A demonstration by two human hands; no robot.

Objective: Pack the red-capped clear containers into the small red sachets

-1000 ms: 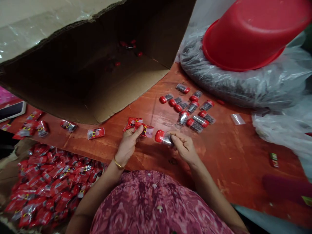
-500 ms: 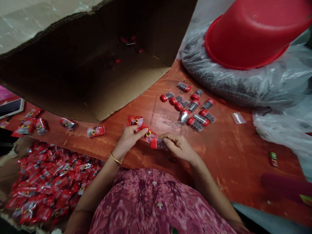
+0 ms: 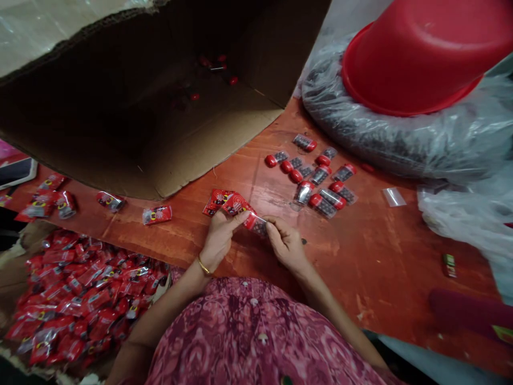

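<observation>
My left hand (image 3: 218,240) and my right hand (image 3: 285,243) meet on the orange-red wooden table (image 3: 372,267). Between them is a red and transparent plastic packet (image 3: 256,223) with dark contents showing through. My right fingertips pinch its transparent end. My left thumb and fingers press on the red printed part, beside a second red packet (image 3: 217,202) lying on the table. A group of red-capped transparent tubes (image 3: 312,174) filled with dark beads lies beyond my right hand. A gold bangle (image 3: 203,266) circles my left wrist.
A heap of sealed red packets (image 3: 80,299) lies at lower left, with several more (image 3: 157,215) on the table edge. An open cardboard carton (image 3: 120,107) stands at the back, beside a red plastic basin (image 3: 425,53) on a bulging plastic sack (image 3: 401,144).
The red-capped tube has gone inside the packet and is now mostly hidden. My hands have drawn closer, and the packet has moved up and to the right between them.
</observation>
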